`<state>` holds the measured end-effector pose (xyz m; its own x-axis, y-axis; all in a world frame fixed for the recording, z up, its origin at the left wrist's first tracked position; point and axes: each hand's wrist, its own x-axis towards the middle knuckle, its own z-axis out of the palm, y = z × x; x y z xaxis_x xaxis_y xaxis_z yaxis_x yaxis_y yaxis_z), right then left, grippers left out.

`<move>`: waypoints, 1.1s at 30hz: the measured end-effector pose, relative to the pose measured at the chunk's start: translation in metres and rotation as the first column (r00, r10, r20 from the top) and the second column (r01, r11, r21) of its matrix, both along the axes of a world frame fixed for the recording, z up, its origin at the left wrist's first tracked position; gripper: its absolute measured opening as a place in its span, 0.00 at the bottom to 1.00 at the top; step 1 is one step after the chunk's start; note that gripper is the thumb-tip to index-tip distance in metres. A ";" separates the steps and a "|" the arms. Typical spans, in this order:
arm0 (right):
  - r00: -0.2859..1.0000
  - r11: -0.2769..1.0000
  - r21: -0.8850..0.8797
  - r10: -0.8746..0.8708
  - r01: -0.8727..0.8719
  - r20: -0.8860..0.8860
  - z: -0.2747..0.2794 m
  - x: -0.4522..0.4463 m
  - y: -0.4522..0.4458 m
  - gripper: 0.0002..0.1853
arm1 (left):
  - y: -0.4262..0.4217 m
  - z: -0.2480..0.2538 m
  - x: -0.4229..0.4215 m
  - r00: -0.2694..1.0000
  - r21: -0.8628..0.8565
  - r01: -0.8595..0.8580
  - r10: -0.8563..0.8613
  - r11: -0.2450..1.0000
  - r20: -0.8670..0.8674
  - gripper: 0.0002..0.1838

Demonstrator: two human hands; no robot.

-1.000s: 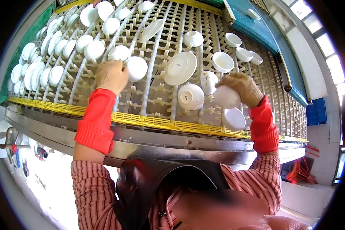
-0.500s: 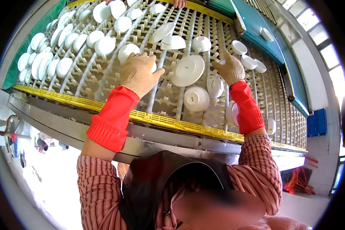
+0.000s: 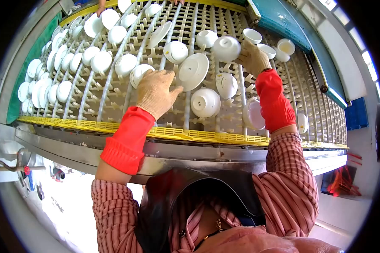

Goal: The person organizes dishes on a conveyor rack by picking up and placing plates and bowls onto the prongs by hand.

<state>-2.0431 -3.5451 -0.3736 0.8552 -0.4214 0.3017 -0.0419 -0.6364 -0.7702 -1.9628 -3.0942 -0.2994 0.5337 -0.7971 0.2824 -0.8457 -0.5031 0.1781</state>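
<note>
Both my hands wear beige knit gloves below red sleeve cuffs. My left hand (image 3: 156,92) hovers palm down over the pegged conveyor, its thumb spread to the right. Its fingertips overlap the edge of a white bowl (image 3: 140,75); I cannot tell whether they touch it. My right hand (image 3: 253,58) grips the side of an upturned white bowl (image 3: 226,48), its fingertips hidden behind it. Between the hands a white plate (image 3: 193,72) leans on the pegs. Below the held bowl are a patterned bowl (image 3: 226,85) and an upturned bowl (image 3: 205,103).
Rows of white plates and bowls (image 3: 101,62) cover the left of the pegged conveyor (image 3: 156,120), which has a yellow edge. Several bowls (image 3: 252,36) sit near a teal belt (image 3: 283,25) at right. Another person's hand (image 3: 101,9) reaches in at the far side.
The view has shifted. My right hand has brought up a white bowl that was mostly hidden before. A bowl on the teal belt has come down among the others at right. Another person's hand appears upper left.
</note>
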 end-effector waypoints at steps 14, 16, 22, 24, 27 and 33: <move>0.864 0.795 -0.553 -0.441 0.250 -0.243 0.052 -0.133 0.010 0.28 | -0.057 0.013 -0.047 0.965 -0.076 0.254 -0.247 0.964 0.091 0.31; 0.859 0.726 -0.618 -0.488 0.301 -0.155 0.052 -0.117 -0.007 0.31 | -0.070 0.025 -0.057 0.936 -0.133 0.338 -0.318 0.932 0.152 0.34; 0.820 0.634 -0.743 -0.530 0.215 -0.215 0.047 -0.044 -0.055 0.31 | -0.125 0.025 -0.066 0.855 -0.070 0.469 -0.433 0.880 0.286 0.32; 0.770 0.642 -0.753 -0.550 0.143 -0.323 0.042 -0.026 -0.061 0.30 | -0.149 0.020 -0.073 0.867 -0.030 0.459 -0.440 0.888 0.234 0.31; 0.673 0.659 -0.750 -0.581 0.058 -0.458 0.036 -0.010 -0.056 0.28 | -0.192 0.008 -0.074 0.881 -0.056 0.458 -0.445 0.887 0.164 0.32; 0.792 0.860 -0.471 -0.421 0.194 -0.443 0.041 -0.048 -0.032 0.33 | -0.249 -0.004 -0.028 0.981 0.382 0.045 -0.112 0.923 0.156 0.40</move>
<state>-2.0908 -3.5770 -0.3326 0.7702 -0.6359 0.0503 -0.6027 -0.7512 -0.2691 -1.9903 -3.3428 -0.3037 0.4352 -0.8996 0.0364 -0.8858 -0.4351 -0.1616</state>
